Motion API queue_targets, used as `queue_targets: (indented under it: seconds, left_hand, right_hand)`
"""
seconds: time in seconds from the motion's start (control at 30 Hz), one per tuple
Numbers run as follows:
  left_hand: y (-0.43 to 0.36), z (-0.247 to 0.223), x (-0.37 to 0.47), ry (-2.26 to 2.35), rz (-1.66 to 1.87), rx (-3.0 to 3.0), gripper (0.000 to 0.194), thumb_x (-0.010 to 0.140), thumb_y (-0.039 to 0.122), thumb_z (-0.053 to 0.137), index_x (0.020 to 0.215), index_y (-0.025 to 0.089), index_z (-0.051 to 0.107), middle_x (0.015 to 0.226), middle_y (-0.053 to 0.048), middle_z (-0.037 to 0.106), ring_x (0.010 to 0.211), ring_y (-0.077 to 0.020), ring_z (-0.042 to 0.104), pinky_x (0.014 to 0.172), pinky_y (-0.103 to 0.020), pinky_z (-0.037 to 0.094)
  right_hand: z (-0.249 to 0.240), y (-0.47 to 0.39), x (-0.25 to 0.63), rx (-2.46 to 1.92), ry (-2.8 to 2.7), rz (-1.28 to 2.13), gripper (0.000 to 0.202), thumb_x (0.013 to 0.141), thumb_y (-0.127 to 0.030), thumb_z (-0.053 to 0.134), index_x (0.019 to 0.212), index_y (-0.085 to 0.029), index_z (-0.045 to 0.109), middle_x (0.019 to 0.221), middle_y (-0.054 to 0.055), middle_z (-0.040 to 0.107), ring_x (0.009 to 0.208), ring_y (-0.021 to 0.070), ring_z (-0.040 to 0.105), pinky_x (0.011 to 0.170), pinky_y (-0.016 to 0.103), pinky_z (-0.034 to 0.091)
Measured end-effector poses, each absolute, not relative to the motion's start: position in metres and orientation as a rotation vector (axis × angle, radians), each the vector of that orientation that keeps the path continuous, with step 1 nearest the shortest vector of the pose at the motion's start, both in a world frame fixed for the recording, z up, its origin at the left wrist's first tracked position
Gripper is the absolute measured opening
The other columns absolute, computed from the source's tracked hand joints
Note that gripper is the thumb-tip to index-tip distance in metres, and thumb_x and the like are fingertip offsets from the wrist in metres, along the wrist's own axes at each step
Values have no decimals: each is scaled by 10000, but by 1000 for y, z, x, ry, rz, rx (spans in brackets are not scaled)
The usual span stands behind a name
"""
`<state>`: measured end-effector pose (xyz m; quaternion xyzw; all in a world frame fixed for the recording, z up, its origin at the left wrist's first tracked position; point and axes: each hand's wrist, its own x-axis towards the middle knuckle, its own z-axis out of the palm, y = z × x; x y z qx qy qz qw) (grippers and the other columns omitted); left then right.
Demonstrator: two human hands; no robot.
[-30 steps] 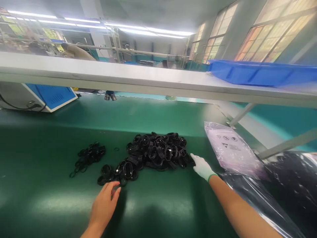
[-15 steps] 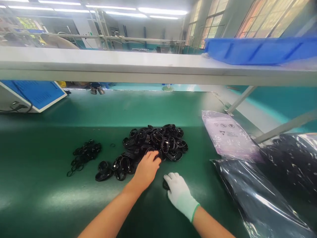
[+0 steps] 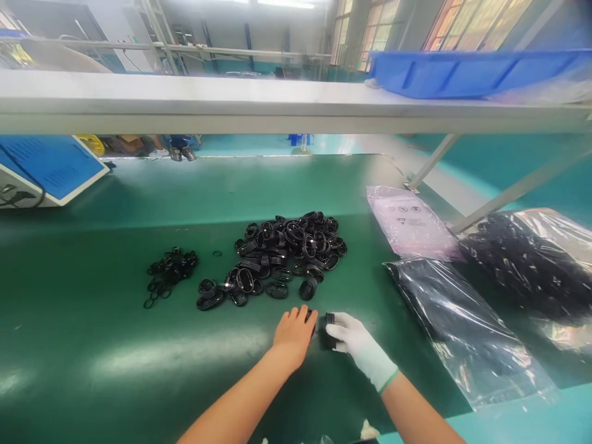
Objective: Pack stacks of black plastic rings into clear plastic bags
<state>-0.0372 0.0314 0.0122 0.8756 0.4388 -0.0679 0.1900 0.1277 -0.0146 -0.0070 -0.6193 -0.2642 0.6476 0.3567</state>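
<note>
Holds black coil (image 3: 330,332) clamped in right hand (image 3: 359,346), on near side of pile (image 3: 282,246), beside left hand (image 3: 293,336), grip too hidden to tell; could drop coil through loose pinch.

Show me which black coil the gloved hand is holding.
The coil gripped in the right hand, the white-gloved one; it stands apart from the heap, whose coils lie loose on the table.

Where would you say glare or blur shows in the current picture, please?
Head view: pale glare on the green table, left of the bare left hand; head view: bright streaks on the nearest plastic bag; head view: the room above the white shelf looks soft.
</note>
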Motion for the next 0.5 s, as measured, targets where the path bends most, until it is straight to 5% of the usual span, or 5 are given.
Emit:
queue_targets:
  seconds: [0.23, 0.37, 0.5]
  left_hand:
    - [31, 9, -22, 1205, -226, 2397, 710, 503, -20, 601, 1167, 177, 446, 1188, -122, 511, 1076, -284, 474, 887, -389, 387]
    - [14, -2, -28, 1214, 105, 2108, 764, 600, 66, 601, 1278, 244, 296, 1397, -52, 327, 1218, -219, 371, 983, -350, 328]
    - [2, -18, -24, 1281, 254, 1971, 749, 595, 115, 649, 1250, 282, 326, 1371, -13, 371, 1184, -223, 396, 973, -390, 315]
  right_hand:
    - [-11, -9, 134, -1805, -809, 1563, 491, 645, -294, 597, 1105, -141, 519, 698, -1, 547, 542, 119, 538, 463, 249, 470]
    - [-9, -8, 139, -1784, -782, 1590, 444, 678, -268, 579, 1094, -133, 506, 747, 7, 544, 562, 106, 555, 494, 252, 514]
    - [-12, -11, 133, -1865, -752, 1477, 415, 693, -249, 561, 1081, -138, 467, 816, 30, 551, 552, 99, 547, 435, 228, 497]
